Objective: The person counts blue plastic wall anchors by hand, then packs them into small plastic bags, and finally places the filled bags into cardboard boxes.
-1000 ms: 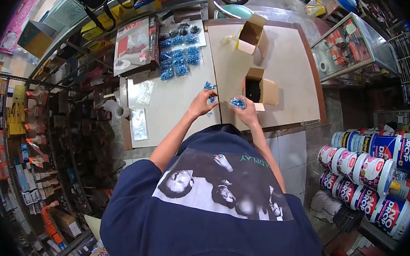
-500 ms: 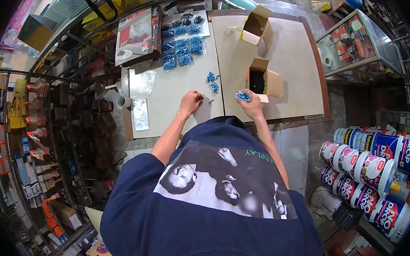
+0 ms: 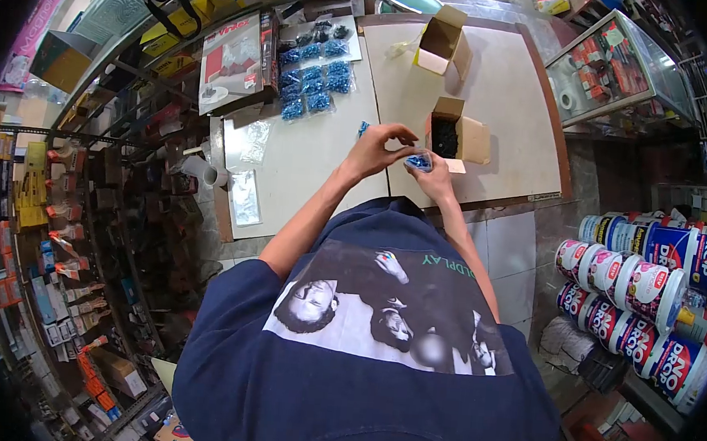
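My right hand (image 3: 433,181) grips a small clear plastic bag (image 3: 417,161) with blue screw-like pieces inside. My left hand (image 3: 376,150) is at the bag's left side, thumb and fingers curved and apart, the thumb close to the bag's mouth. Whether the thumb touches the bag is hard to see. A few loose blue screws (image 3: 363,129) show past the left hand, which hides the rest of that pile. Just beyond my right hand stands an open cardboard box (image 3: 446,106) holding dark pieces.
Filled bags of blue screws (image 3: 315,83) lie in rows at the back left, beside a large printed box (image 3: 231,68). Flat clear bags (image 3: 244,196) lie at the left edge. Another open box (image 3: 441,42) stands farther back. Paint buckets (image 3: 648,286) are stacked at right.
My left hand has risen from the tabletop and moved right to the bag, its fingers parting. My right hand and the bag have stayed nearly in place. The single loose screw is out of sight.
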